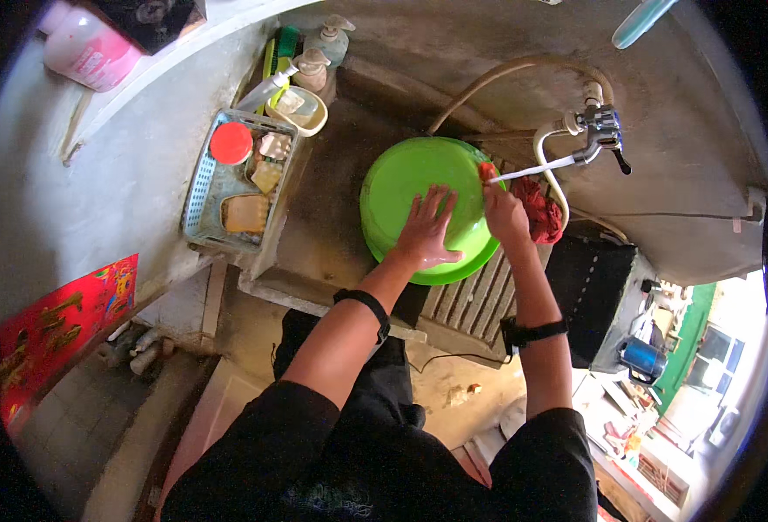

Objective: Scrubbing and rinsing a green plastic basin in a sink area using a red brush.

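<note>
A green plastic basin [397, 189], its broad flat face showing, lies across the concrete sink and its ribbed washboard [468, 307]. My left hand [431, 228] rests on that face with its fingers spread and holds nothing. At the basin's right edge my right hand [506, 212] is closed on a small red cloth [487, 172], which shows above its fingers. Water runs from the metal tap [599, 134] in a white stream onto the cloth and the rim. A dark red cloth [540, 212] lies bunched just right of my right hand.
Left of the sink stands a blue plastic basket [200, 196] with soaps and a red-lidded jar [230, 143]. Behind it are pump bottles [327, 42], a green brush [287, 42] and a soap dish [318, 121]. A hose [521, 63] arches from the tap's fitting.
</note>
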